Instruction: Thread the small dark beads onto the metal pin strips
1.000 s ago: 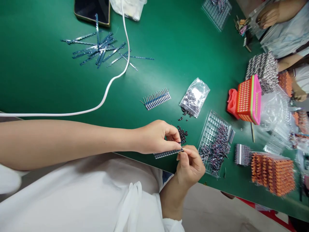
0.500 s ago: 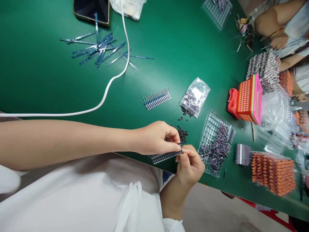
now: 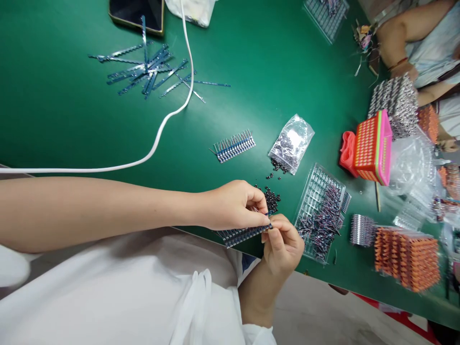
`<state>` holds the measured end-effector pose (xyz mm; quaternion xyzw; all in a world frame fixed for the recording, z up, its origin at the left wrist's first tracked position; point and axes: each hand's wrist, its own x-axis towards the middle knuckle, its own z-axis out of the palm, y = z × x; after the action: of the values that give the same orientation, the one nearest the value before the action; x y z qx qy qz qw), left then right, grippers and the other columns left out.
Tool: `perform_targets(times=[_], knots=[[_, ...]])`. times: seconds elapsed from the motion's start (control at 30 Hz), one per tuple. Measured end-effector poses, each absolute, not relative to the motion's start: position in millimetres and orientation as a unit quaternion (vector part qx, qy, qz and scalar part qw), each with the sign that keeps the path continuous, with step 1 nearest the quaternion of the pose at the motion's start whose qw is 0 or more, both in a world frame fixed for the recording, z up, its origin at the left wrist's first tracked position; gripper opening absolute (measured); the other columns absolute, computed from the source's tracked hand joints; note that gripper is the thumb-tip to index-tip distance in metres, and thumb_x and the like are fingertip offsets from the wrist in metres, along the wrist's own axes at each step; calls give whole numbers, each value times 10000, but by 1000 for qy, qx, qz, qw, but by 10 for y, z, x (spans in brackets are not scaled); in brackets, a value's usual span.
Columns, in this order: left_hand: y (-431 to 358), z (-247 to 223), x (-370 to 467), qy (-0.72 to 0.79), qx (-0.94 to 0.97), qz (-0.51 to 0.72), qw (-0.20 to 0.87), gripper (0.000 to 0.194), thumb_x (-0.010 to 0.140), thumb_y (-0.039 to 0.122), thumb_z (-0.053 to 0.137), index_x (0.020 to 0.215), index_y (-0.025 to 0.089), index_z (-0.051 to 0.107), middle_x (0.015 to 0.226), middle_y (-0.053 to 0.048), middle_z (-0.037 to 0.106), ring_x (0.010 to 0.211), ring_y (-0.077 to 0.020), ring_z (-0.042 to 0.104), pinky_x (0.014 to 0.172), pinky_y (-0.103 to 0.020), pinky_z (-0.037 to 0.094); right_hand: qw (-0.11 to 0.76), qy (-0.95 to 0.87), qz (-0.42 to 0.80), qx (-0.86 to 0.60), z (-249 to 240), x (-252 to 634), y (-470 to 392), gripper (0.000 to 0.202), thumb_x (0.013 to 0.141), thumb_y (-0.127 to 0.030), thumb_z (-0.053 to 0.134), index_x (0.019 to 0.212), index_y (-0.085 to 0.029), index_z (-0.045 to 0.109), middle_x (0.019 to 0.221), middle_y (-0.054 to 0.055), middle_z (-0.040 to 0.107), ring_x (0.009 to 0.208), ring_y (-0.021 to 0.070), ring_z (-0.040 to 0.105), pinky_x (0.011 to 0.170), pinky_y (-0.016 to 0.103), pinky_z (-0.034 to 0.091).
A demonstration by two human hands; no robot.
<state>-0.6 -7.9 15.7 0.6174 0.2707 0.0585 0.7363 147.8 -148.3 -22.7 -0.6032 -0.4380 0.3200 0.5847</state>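
My left hand [image 3: 233, 205] reaches in from the left, its thumb and fingers pinched on the end of a dark blue strip [image 3: 244, 235] lined with small metallic parts and thin wire pins. The strip hangs below the hand along the table's edge. My right hand [image 3: 283, 244] meets it from below, thumb and forefinger closed at the strip's end, where a tiny dark piece [image 3: 270, 226] shows between the fingertips. Just beyond the fingers lies a pile of small black beads [image 3: 272, 199]. A similar pinned strip [image 3: 235, 146] rests farther up the table.
A clear bag of beads [image 3: 291, 143] and a clear tray [image 3: 304, 194] heaped with wired parts lie to the right. Beyond are a red basket [image 3: 366, 146] and orange stacks [image 3: 406, 258]. A white cable [image 3: 158, 139] crosses near blue strips [image 3: 147, 72] and a phone [image 3: 138, 14]. Another person's arm [image 3: 398, 43] shows.
Both hands keep their pinch at nearly the same spot. The strip's free end has shifted slightly left and downward. At the upper right, the other person's hand has moved a little.
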Motion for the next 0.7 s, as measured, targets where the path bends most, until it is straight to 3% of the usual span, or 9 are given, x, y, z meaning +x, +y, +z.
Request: perform_targets(times=[0.4, 0.7], knots=[[-70, 151, -18, 258, 643, 57, 719, 154, 778, 309, 652, 738, 161, 664, 623, 46, 572, 516, -75, 427, 553, -211, 373, 566, -444, 327, -613, -248, 1519, -1518, 101, 868, -276, 653, 838, -188, 694, 703, 2, 579, 569, 110, 554, 458, 231, 407], [-71, 157, -21, 243, 649, 64, 718, 146, 784, 288, 642, 740, 150, 657, 653, 35, 595, 525, -70, 448, 542, -200, 377, 591, -454, 324, -583, -272, 1521, -1508, 88, 850, -180, 667, 899, -231, 719, 727, -12, 602, 582, 108, 554, 489, 236, 397]])
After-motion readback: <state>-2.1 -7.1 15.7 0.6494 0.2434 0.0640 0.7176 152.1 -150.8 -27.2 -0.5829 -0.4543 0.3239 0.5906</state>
